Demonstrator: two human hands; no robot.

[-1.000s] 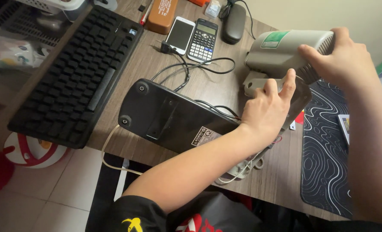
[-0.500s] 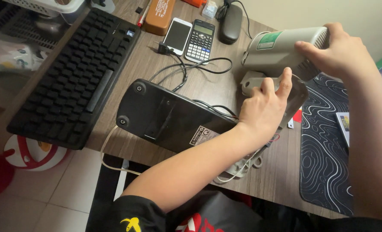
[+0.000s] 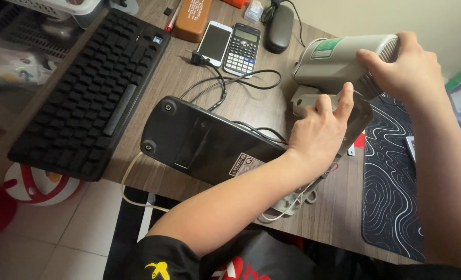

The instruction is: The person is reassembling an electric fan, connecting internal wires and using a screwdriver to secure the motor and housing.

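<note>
A grey cylindrical appliance housing (image 3: 334,62) with a green label and a ribbed rear end is held over the desk. My right hand (image 3: 404,67) grips its ribbed end from above. My left hand (image 3: 321,132) holds the grey neck below the cylinder, with thumb and forefinger raised along it. The neck joins a flat black base (image 3: 204,140) that lies upside down on the wooden desk (image 3: 272,109), showing screws and a sticker. Thin wires, one red, hang out near my left wrist.
A black keyboard (image 3: 95,88) lies at the left. A white phone (image 3: 215,42), a calculator (image 3: 242,49), a dark oval case (image 3: 279,27) and a brown case (image 3: 193,18) lie at the back. Black cables (image 3: 240,83) cross the desk. A patterned black mat (image 3: 391,181) lies at the right.
Both hands keep their hold. The grey housing and my hands have shifted only slightly, and the base stays where it was.
</note>
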